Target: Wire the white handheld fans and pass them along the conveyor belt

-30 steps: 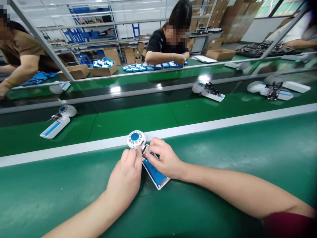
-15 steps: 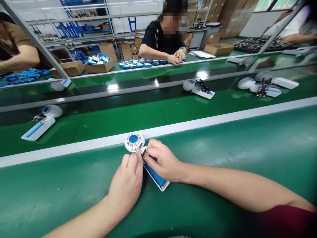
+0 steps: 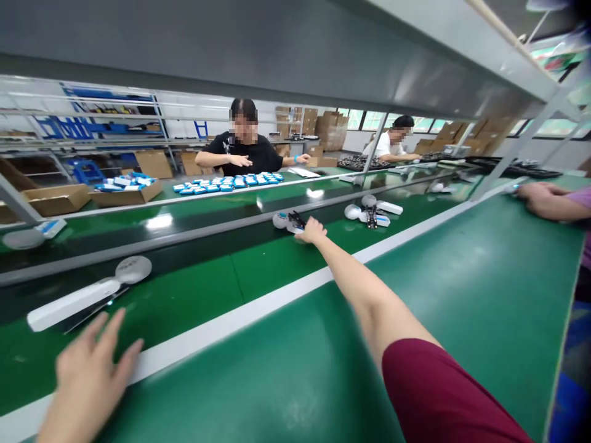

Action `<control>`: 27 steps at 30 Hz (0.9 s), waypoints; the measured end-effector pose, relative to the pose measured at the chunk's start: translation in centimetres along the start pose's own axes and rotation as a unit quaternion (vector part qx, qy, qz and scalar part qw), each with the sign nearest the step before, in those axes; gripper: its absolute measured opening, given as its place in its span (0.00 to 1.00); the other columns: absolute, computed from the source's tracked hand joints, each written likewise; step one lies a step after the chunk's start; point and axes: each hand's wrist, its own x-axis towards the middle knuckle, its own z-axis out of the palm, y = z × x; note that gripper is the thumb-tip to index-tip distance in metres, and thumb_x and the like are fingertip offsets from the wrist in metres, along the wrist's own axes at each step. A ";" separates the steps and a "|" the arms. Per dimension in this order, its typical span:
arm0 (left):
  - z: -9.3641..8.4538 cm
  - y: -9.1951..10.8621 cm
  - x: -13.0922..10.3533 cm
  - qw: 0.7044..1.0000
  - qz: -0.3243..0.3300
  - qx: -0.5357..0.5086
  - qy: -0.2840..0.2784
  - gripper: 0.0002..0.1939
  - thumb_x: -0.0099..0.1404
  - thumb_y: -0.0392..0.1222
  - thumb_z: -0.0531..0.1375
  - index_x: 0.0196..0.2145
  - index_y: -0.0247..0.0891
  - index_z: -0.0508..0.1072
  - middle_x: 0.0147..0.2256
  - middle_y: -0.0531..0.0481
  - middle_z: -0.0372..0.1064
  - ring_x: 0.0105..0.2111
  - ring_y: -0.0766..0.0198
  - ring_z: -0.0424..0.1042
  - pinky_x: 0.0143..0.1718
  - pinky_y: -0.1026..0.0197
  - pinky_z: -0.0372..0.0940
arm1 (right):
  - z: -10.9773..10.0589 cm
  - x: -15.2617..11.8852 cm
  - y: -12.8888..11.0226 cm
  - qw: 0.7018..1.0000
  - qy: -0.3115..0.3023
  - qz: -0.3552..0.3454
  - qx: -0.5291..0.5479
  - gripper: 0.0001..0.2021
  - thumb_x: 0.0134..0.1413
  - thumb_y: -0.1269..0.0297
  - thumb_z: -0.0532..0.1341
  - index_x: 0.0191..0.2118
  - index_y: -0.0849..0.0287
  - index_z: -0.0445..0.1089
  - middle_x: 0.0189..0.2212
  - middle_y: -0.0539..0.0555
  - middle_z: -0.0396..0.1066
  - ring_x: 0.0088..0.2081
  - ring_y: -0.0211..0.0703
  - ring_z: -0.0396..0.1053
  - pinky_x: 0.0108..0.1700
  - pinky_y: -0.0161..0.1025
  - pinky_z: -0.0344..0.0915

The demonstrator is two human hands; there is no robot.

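My right hand (image 3: 313,230) reaches across to the belt, its fingers closed around the handle end of a white handheld fan (image 3: 281,219). That fan has a blue-centred head, and black parts (image 3: 298,218) lie on it. At the lower left my left hand (image 3: 92,369) is held with fingers spread and nothing in them, slightly blurred. Just beyond its fingertips another white handheld fan (image 3: 76,301) lies on the belt, with a dark strip-like part along its handle.
Further right on the belt lie more white fan parts (image 3: 353,212). A white rail (image 3: 258,307) divides the belt from the green worktop (image 3: 258,381). A grey shelf (image 3: 231,49) hangs overhead. Co-workers sit opposite, near blue-white packs (image 3: 226,183), and another person's hands (image 3: 538,198) are at right.
My hands have left the opened fan on the worktop and moved apart. My left hand has opened over by the belt; my right has stretched forward to another fan. The view has shifted.
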 end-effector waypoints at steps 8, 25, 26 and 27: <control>-0.5 8.3 -0.9 0.951 -0.195 -0.213 -0.112 0.27 0.54 0.59 0.53 0.47 0.41 0.64 0.49 0.44 0.60 0.44 0.50 0.65 0.44 0.49 0.62 | 0.7 -6.8 -3.0 0.980 0.032 -0.194 -0.039 0.16 0.47 0.69 0.57 0.44 0.66 0.62 0.42 0.62 0.59 0.43 0.49 0.56 0.42 0.42 0.55; -6.2 16.0 1.6 0.939 -0.108 -0.107 -0.310 0.12 0.59 0.37 0.48 0.36 0.30 0.67 0.32 0.41 0.66 0.32 0.54 0.67 0.35 0.50 0.63 | -1.6 -24.9 -8.5 0.822 0.134 -0.551 -0.053 0.12 0.50 0.70 0.52 0.42 0.65 0.64 0.27 0.56 0.60 0.29 0.45 0.56 0.26 0.42 0.54; -6.2 16.1 1.1 0.952 -0.086 -0.080 -0.284 0.14 0.59 0.34 0.46 0.40 0.30 0.66 0.34 0.40 0.65 0.34 0.53 0.67 0.37 0.48 0.62 | -1.6 -25.4 -8.3 0.827 0.117 -0.547 -0.050 0.11 0.50 0.68 0.53 0.40 0.65 0.65 0.27 0.56 0.60 0.29 0.45 0.56 0.25 0.41 0.54; -6.0 16.1 0.6 0.964 -0.047 -0.053 -0.258 0.17 0.60 0.32 0.44 0.46 0.30 0.63 0.38 0.39 0.64 0.36 0.53 0.67 0.38 0.48 0.62 | -1.6 -25.8 -8.1 0.834 0.096 -0.541 -0.046 0.10 0.50 0.66 0.53 0.38 0.64 0.65 0.28 0.56 0.60 0.29 0.45 0.56 0.25 0.41 0.55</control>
